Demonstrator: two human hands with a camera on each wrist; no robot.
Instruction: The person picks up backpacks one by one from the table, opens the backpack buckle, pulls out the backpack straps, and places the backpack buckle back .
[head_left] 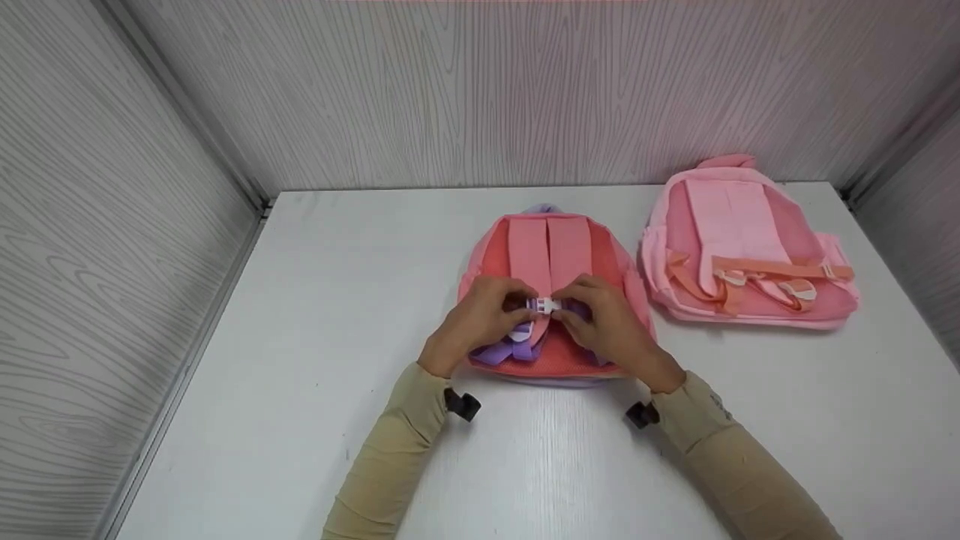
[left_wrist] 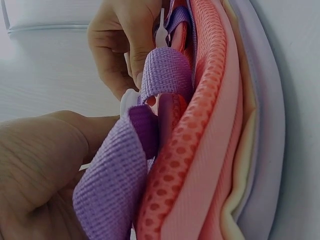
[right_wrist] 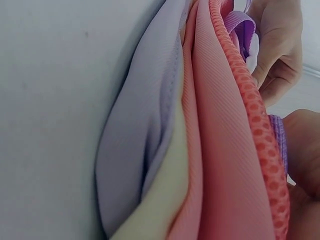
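A coral-pink child's backpack [head_left: 495, 251] lies back panel up, with its two padded shoulder straps side by side down the middle. Over the lower ends of these straps is a white plastic buckle [head_left: 545, 305]. My left hand [head_left: 484, 315] pinches the buckle's left part between thumb and fingers. From the other side, my right hand [head_left: 607, 319] pinches the right part, and the two parts meet end to end. Purple webbing [left_wrist: 107, 175] loops beside the left hand in the left wrist view. A white strap adjuster [head_left: 519, 332] sits just below the left fingers.
To the right, close to the coral backpack, a light pink backpack [head_left: 795, 217] lies with an orange strap [head_left: 772, 268] across it. The white table [head_left: 360, 300] meets wood-grain panels [head_left: 450, 97] at the back and sides. Black wrist mounts [head_left: 463, 406] show at both cuffs.
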